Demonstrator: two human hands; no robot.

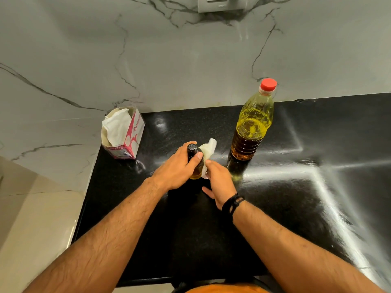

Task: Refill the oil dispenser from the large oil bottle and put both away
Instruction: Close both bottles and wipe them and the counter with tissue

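The dispenser [195,163] stood upright on the black counter [296,187], a small bottle with a black cap and yellow oil showing low down, its body mostly hidden. To its right, well apart, the big bottle [252,123] stood upright too: clear plastic, red cap on, golden oil filling most of it, darker amber toward the ribbed base.

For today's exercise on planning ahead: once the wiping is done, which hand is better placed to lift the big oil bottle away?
Probably the right hand: the oil bottle stands capped on its side, while the left hand grips the dispenser. It must first drop the tissue.
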